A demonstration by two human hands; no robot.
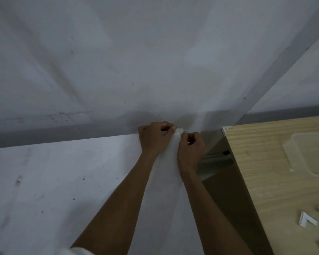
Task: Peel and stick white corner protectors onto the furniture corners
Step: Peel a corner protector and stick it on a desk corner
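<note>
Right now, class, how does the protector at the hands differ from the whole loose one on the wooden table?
The held protector caps the white top's corner, pinched by left hand and right hand; the loose protector lies untouched on the wooden table. Held protector: mostly hidden; loose protector: fully visible. Both white.

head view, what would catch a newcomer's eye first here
Both hands meet at centre: the left hand and right hand pinch a white corner protector with curled fingers onto the far corner of the white table. On the right stands a wooden table with loose protectors nearer the camera and a clear container farther back.
</note>
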